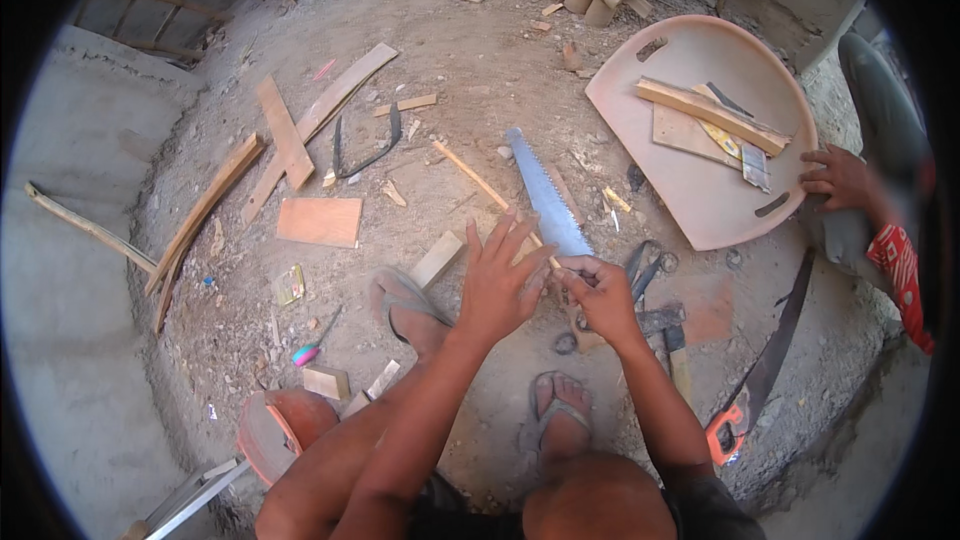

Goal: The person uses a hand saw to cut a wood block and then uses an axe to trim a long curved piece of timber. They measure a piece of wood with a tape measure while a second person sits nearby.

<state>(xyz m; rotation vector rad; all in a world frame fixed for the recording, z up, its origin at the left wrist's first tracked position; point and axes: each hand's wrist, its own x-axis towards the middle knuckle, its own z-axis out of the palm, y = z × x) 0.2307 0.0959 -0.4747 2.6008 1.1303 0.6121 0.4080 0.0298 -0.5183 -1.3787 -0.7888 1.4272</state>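
A thin wooden stick [475,174] slants down toward me, its near part running under my left hand [498,278]. That hand's fingers are spread across the stick, the thumb close to my right hand. My right hand [597,292] is closed, thumb and fingertips pinching the stick's near end. Just beyond the hands lies a handsaw [545,190], its toothed blade pointing away and its near part hidden by my right hand. Below my left hand, a short wood block [437,258] lies beside my sandalled foot [408,305].
A pale plastic seat [640,190] at right holds wood pieces and a paintbrush [755,168]; another person's hand [838,180] touches its rim. Pliers [645,265], a hammer [676,345] and an orange-handled saw [765,370] lie right. Planks [340,90] and a screwdriver [308,352] lie left.
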